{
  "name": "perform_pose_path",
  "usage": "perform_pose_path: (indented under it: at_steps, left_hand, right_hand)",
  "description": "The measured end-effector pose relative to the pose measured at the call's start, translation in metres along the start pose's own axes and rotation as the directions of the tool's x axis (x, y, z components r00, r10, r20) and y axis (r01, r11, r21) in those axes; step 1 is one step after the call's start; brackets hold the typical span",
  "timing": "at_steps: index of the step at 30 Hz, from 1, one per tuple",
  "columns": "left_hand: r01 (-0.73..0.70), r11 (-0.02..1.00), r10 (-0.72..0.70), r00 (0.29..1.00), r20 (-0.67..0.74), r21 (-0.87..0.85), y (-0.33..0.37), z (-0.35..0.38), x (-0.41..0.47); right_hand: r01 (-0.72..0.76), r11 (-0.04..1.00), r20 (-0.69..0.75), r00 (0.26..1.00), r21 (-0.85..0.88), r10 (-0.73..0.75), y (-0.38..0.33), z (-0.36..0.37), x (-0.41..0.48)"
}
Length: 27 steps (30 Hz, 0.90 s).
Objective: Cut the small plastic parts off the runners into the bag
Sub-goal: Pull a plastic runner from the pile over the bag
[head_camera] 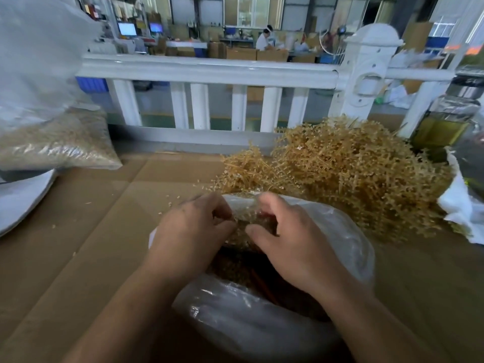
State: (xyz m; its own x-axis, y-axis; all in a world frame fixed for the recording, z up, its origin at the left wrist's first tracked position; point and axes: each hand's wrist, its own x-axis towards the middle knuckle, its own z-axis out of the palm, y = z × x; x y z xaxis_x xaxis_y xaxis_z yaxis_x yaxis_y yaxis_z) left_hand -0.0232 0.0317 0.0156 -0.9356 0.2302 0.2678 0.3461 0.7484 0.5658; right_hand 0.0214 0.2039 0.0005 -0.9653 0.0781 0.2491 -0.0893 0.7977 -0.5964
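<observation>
Cardboard bench [91, 231], white rail [209, 72] behind, big pile of runners [353, 179] off to the right. Got left hand [193, 231] and right hand [290, 239] both pinched onto one runner [246, 218] right over the open bag [348, 231]. Looks feather-light but thin and snappy, so probably best gripped by the main stem, not out at the tips.

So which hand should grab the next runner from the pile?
The right hand, probably: the pile of runners lies on its side, just behind the bag. The left hand would have to reach across.
</observation>
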Motion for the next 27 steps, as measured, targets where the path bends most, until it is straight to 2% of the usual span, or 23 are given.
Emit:
perform_pose_path:
  at_steps: [3,6,11,14,17,20,22,24,27]
  left_hand:
    - [0.038,0.973,-0.046,0.999,-0.030,-0.226,0.003,-0.003,-0.006]
    - [0.010,0.901,-0.021,1.000,-0.022,-0.434,0.008,-0.006,-0.011]
    - [-0.051,0.700,0.032,0.999,-0.041,-0.712,0.013,-0.005,-0.014]
    - [-0.077,0.674,0.045,0.997,-0.063,-0.735,0.007,-0.002,-0.010]
    - [-0.081,0.634,-0.008,0.994,-0.112,-0.769,-0.004,-0.001,-0.005]
    - [-0.031,0.560,-0.067,0.994,-0.082,-0.828,-0.007,0.000,-0.005]
    - [0.011,0.479,-0.045,0.999,-0.013,-0.878,-0.006,0.002,-0.006]
    - [0.025,0.408,0.033,0.999,0.042,-0.913,-0.001,0.003,-0.008]
    - [0.033,0.378,0.101,0.992,0.076,-0.925,0.007,0.002,-0.013]
  right_hand:
    - [-0.058,0.952,-0.052,0.996,0.299,0.078,0.003,-0.003,-0.001]
    - [-0.002,0.946,-0.133,0.990,0.324,0.047,0.002,-0.005,-0.001]
    - [0.083,0.913,-0.184,0.983,0.400,-0.009,-0.001,-0.008,-0.001]
    - [0.158,0.847,-0.259,0.966,0.508,-0.024,-0.005,-0.013,0.002]
    - [0.259,0.752,-0.356,0.934,0.606,-0.034,-0.009,-0.016,0.002]
    - [0.349,0.571,-0.420,0.907,0.743,-0.008,-0.015,-0.021,0.003]
    - [0.326,0.445,-0.381,0.924,0.834,0.035,-0.019,-0.021,0.004]
    - [0.247,0.346,-0.292,0.953,0.905,0.082,-0.022,-0.019,0.003]
    - [0.140,0.348,-0.190,0.975,0.927,0.114,-0.022,-0.015,0.000]
